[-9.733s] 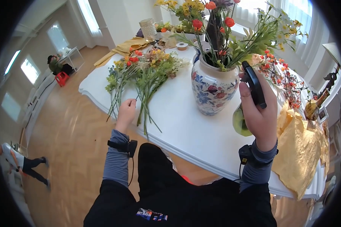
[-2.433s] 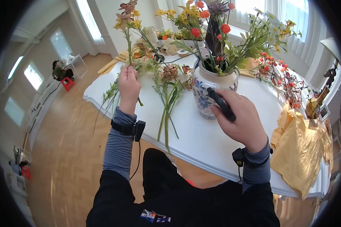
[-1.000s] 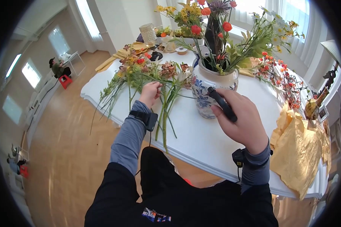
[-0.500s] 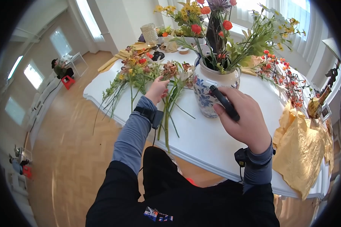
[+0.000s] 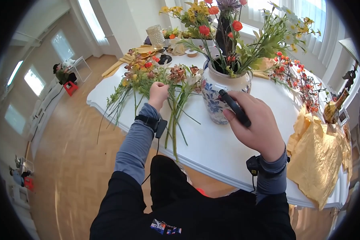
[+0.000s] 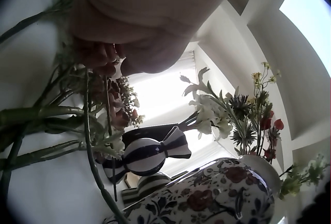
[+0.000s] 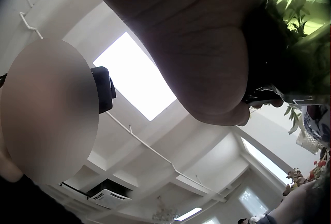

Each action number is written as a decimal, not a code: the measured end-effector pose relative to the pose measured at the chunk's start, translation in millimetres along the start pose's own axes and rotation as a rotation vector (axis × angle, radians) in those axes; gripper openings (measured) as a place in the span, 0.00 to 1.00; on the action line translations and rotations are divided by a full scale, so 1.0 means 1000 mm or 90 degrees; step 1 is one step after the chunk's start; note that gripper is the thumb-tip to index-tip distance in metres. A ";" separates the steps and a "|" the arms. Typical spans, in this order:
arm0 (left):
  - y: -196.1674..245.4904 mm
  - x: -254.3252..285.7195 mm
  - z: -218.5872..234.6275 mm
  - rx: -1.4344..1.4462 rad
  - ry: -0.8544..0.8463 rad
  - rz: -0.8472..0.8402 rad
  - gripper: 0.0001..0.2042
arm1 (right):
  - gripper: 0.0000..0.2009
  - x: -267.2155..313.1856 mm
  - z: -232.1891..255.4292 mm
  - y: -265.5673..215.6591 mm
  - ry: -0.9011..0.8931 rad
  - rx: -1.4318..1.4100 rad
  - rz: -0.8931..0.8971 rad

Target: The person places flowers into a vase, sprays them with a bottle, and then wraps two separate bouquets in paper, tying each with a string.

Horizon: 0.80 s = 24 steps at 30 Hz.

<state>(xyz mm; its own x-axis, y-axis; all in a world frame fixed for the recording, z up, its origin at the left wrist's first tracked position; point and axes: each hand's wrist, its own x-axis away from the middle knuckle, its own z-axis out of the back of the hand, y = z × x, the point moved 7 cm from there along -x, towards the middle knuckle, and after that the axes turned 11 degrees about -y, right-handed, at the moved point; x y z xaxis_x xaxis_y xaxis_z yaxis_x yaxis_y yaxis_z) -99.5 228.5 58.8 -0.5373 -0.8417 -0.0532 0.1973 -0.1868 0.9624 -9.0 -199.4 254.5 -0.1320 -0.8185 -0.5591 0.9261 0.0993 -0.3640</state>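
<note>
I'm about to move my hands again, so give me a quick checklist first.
1. Left hand has a thin stem: ok, it looks pinched.
2. Stem free of the loose stems: not ok, it crosses them.
3. Right hand holding the black handle: ok.
4. Handle clear of the vase: cannot tell, they overlap in the head view.
5. Vase upright on the table: ok.
6. Room inside the vase: cannot tell, greenery and shadow hide it.

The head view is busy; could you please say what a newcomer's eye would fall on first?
Probably the floral-patterned vase of bright flowers, standing on the white table beyond the right hand. Next, the crumpled gold sheet draped over the table's edge at right, then the loose flowers left of the vase.
</note>
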 end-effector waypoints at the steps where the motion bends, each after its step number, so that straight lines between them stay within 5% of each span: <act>1: 0.004 -0.001 0.003 0.032 0.005 -0.037 0.14 | 0.16 0.000 0.000 -0.001 0.004 0.001 0.003; 8: 0.040 0.031 -0.013 -0.009 -0.099 0.019 0.19 | 0.15 -0.001 -0.003 -0.002 -0.005 0.000 -0.004; 11: 0.023 0.045 -0.042 0.004 -0.237 0.141 0.27 | 0.15 0.000 -0.003 -0.003 0.014 -0.006 0.019; 14: 0.009 0.048 -0.061 0.028 -0.281 0.146 0.28 | 0.15 0.000 -0.003 -0.004 0.006 -0.004 0.010; 19: 0.006 0.040 -0.055 0.055 -0.201 0.108 0.22 | 0.16 0.000 -0.003 -0.002 0.004 0.003 0.007; 21: 0.011 0.027 -0.034 0.090 -0.033 -0.001 0.16 | 0.16 0.001 -0.001 -0.001 0.008 0.006 0.007; 24: 0.023 0.018 -0.018 0.139 0.034 -0.090 0.12 | 0.16 0.001 -0.002 0.001 0.004 0.008 0.006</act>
<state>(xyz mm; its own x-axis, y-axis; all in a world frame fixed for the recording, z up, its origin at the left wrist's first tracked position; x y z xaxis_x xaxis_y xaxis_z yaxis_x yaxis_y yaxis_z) -89.6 199.8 75.0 -0.5018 -0.8417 -0.1996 -0.0614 -0.1955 0.9788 -9.3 -199.2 252.3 -0.1249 -0.8140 -0.5672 0.9316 0.1005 -0.3494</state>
